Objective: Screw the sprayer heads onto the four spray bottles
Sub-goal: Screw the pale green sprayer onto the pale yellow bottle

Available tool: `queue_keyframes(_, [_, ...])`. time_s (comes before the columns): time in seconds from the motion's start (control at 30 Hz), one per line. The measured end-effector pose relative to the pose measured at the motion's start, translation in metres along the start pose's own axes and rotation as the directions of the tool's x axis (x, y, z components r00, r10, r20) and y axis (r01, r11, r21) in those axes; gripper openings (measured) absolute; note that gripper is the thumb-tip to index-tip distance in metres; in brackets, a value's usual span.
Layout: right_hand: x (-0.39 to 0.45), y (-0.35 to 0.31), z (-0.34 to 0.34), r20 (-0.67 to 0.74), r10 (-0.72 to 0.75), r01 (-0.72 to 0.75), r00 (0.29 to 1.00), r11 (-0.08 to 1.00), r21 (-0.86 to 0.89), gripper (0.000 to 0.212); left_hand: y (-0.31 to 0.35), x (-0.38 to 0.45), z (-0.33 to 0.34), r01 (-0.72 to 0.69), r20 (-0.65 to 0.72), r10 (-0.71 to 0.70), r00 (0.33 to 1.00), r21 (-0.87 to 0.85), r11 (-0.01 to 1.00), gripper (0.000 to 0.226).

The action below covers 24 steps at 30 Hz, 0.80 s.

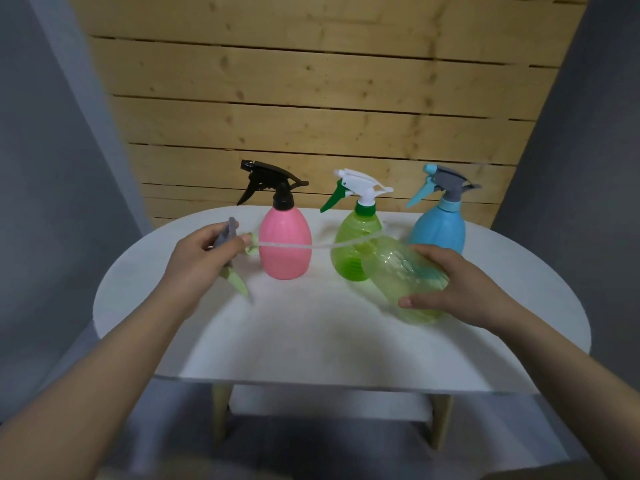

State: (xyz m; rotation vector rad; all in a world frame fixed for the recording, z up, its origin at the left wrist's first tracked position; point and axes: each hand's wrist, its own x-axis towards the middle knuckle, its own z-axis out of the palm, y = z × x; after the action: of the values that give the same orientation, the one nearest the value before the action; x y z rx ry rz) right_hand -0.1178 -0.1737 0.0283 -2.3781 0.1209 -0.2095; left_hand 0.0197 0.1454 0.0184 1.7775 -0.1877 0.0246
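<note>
Head view. Two bare forearms reach in from the bottom corners over a white oval table (311, 341).

Left hand (199, 261) is closed around a loose sprayer head (228, 252), grey with a pale green trigger hanging below the fist. Its white dip tube (294, 245) runs from the thumb side across to the right, passing in front of the pink bottle (284, 244).

Right hand (457, 289) grips a pale green bottle (405, 278), tilted, neck pointing toward the left hand; the tube's far end reaches the neck area, and blur hides whether it is inside.

Beyond the hands stand three upright bottles with heads fitted: pink with a black head just beyond the left hand, a green bottle (355, 244) touching or just behind the held one, and a blue bottle (438, 230) just beyond the right hand's fingers.
</note>
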Motion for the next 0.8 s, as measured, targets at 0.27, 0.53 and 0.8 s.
queue_keyframes(0.27, [0.003, 0.005, -0.001, -0.056, 0.048, -0.05, 0.997, 0.997, -0.052, 0.082, -0.007, 0.001, -0.007, -0.003, -0.104, 0.003, 0.995, 0.003, 1.0, 0.029])
queue_keyframes(0.53, [0.002, 0.004, -0.002, -0.081, 0.04, -0.047, 0.996, 0.995, -0.083, 0.083, -0.009, 0.001, -0.006, -0.001, -0.157, 0.008, 0.988, 0.043, 0.999, 0.034])
queue_keyframes(0.8, [0.002, 0.006, -0.003, -0.099, 0.028, -0.039, 0.995, 0.993, -0.112, 0.084, -0.008, 0.004, -0.013, 0.01, -0.178, -0.005, 0.984, 0.027, 1.0, 0.041])
